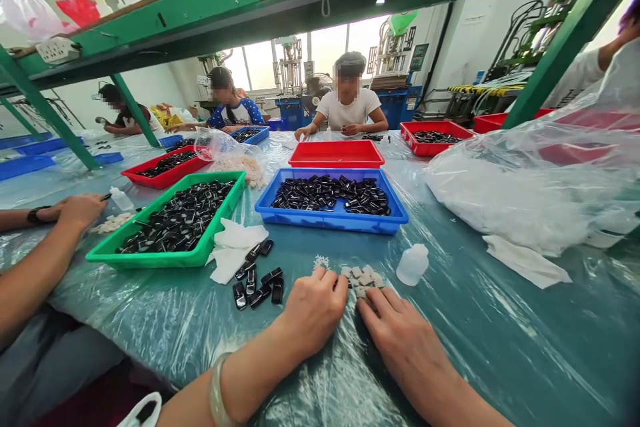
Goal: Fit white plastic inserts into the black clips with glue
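Observation:
My left hand (316,307), with a pale bangle (219,390) on its wrist, is curled closed beside small white bits (321,261); whatever its fingers hold is hidden. My right hand (400,327) lies on the table, fingers extended, the fingertips touching a pile of pale, flat pieces (364,278). Several glossy black parts (259,285) lie loose to the left of my left hand, beside a crumpled white cloth (234,247). A small white bottle (413,264) stands right of the pale pile.
Ahead are a blue tray (330,219) and a green tray (150,258) of black parts, and a red tray (336,155). A large plastic bag (530,180) lies right. A co-worker's hand (83,209) is at left. A green shelf beam (200,13) crosses above.

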Demonstrator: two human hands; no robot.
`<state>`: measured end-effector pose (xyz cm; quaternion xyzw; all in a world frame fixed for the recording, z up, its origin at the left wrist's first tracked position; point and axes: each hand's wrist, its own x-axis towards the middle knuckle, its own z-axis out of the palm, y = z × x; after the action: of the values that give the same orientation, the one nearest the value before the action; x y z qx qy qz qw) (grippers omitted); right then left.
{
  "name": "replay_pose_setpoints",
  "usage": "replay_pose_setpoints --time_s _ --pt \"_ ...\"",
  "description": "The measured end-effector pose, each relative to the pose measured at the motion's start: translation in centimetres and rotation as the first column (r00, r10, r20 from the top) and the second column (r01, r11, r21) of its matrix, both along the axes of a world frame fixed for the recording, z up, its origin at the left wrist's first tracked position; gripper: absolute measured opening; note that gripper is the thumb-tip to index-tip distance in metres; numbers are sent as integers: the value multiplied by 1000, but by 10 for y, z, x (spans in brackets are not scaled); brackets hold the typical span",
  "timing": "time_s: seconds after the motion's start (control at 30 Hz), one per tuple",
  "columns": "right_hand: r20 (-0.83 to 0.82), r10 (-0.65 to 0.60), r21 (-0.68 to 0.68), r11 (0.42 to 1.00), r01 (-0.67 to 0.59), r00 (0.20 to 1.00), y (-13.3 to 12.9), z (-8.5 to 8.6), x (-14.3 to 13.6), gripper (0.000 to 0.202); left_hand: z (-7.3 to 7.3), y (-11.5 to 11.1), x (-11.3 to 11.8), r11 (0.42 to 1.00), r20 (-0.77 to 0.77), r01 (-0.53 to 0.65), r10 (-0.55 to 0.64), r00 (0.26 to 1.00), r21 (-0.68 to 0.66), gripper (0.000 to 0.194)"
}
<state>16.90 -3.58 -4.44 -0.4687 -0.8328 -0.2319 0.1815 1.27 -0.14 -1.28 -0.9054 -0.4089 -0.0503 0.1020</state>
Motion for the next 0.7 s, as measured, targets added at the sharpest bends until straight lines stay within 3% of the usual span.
replay_pose_setpoints --time_s 0.4,0.7 --pt "9 18 -11 1000 -17 1000 2 -2 4 29 0 0 2 998 21 29 -28 999 -61 15" --pt "76 -66 -68 995 71 995 -4 3 -4 18 -4 1 -1 1000 51 -12 13 999 -14 13"
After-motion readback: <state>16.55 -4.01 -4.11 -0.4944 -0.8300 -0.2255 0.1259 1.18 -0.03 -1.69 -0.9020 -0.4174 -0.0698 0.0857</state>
